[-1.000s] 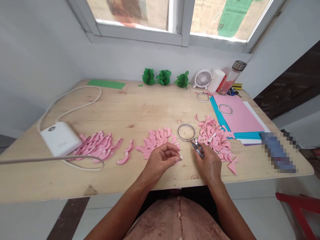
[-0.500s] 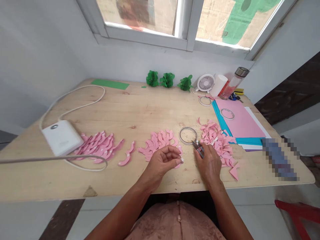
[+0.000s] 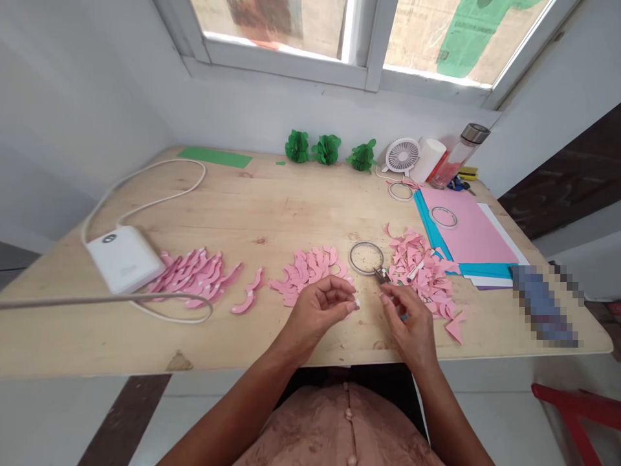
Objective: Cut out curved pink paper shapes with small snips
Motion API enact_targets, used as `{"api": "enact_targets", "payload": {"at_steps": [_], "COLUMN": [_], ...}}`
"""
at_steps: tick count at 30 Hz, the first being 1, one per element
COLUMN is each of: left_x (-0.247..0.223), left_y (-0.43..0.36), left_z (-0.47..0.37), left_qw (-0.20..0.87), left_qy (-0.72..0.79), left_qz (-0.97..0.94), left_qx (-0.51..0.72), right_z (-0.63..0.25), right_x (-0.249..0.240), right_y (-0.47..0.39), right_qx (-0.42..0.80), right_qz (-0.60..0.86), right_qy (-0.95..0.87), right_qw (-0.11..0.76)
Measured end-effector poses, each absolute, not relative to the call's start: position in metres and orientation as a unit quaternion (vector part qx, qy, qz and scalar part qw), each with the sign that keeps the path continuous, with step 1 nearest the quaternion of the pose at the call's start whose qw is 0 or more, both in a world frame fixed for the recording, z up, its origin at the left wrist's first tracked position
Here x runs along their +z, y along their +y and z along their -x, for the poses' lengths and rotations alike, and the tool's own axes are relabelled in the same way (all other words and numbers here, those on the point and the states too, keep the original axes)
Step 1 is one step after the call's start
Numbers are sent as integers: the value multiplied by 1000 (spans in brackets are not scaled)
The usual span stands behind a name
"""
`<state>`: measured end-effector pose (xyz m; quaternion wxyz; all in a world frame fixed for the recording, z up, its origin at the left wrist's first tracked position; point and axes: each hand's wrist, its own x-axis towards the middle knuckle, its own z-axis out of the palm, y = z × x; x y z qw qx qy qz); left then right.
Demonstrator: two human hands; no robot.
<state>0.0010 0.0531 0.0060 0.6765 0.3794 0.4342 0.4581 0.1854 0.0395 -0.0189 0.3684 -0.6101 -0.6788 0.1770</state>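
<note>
My left hand [image 3: 323, 314] is closed in a pinch, low over the table. At its fingertips is a small curved pink paper piece with a white bit [image 3: 358, 303] on it, mostly hidden by the fingers. Behind that hand spreads a pile of curved pink strips [image 3: 305, 272]. My right hand [image 3: 410, 320] has thumb and forefinger drawn together; what they hold, if anything, is too small to make out. Just beyond those fingertips are small dark scissors [image 3: 381, 276], their handles partly hidden. They lie against a thin tape ring [image 3: 366, 258], beside pink paper scraps [image 3: 422, 265].
Farther left lie joined pink strips [image 3: 194, 275] and a white power bank [image 3: 126, 259] with a looping cable. Green paper ornaments [image 3: 327, 150], a small fan [image 3: 402, 155] and a glass bottle [image 3: 458, 158] line the wall. Coloured sheets [image 3: 478, 233] lie right.
My right hand has come off the scissors, its fingers lifting and drawing together in front of them. My left hand keeps its pinch almost in place. The view has tipped slightly.
</note>
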Motion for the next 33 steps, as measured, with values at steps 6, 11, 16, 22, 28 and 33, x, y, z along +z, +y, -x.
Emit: {"api": "enact_targets", "payload": {"at_steps": [6, 11, 16, 22, 28, 33], "left_x": [5, 6, 8, 9, 8, 11], "left_y": [51, 48, 47, 47, 46, 46], "left_z": [-3, -4, -5, -6, -7, -7], "left_qw": [645, 634, 610, 580, 569, 562], "left_qy": [447, 448, 455, 467, 478, 490], "left_qz": [-419, -443, -478, -516, -536, -542], "left_qx": [457, 450, 438, 424, 401, 388], "right_z": [-166, -160, -159, -160, -160, -159], "right_x": [-1, 0, 0, -3, 1, 5], "right_y": [28, 26, 25, 25, 25, 24], "right_qx": [310, 372, 417, 437, 423, 367], "right_qz": [558, 542, 552, 566, 575, 578], "right_qy": [-662, -630, -586, -560, -567, -609], "right_qw": [393, 413, 421, 419, 412, 401]}}
